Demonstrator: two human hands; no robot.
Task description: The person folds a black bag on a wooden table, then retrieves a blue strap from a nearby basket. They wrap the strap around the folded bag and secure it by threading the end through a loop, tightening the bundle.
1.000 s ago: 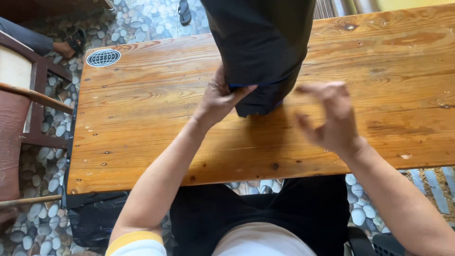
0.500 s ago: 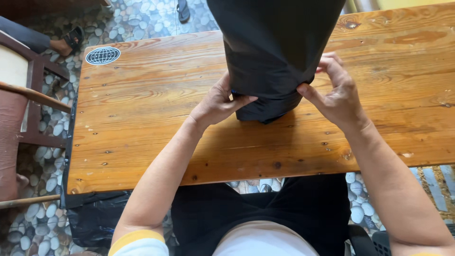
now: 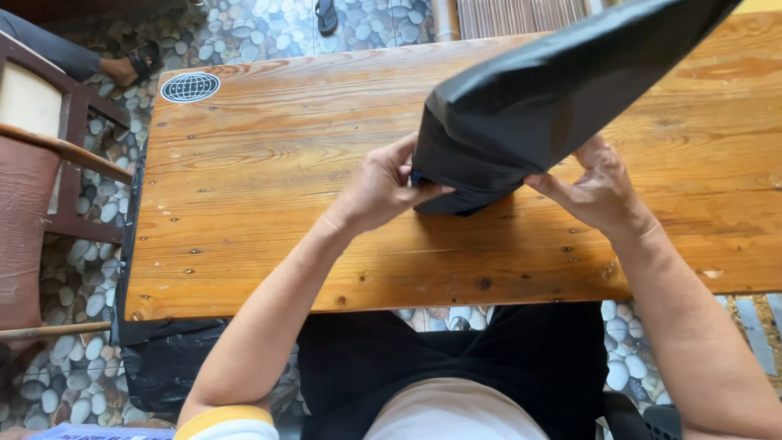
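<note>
Left hand (image 3: 381, 189), right hand (image 3: 599, 189): fingers pinched, forearms converging.

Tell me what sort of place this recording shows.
Probably a home patio or courtyard: a worn wooden table stands on a pebble-mosaic floor, with a wooden chair beside it. Both hands, left hand and right hand, grip a black bag.

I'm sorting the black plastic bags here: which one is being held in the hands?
The black bag on the wooden table, gripped by left hand and right hand. The other bag lies crumpled on the floor.
</note>
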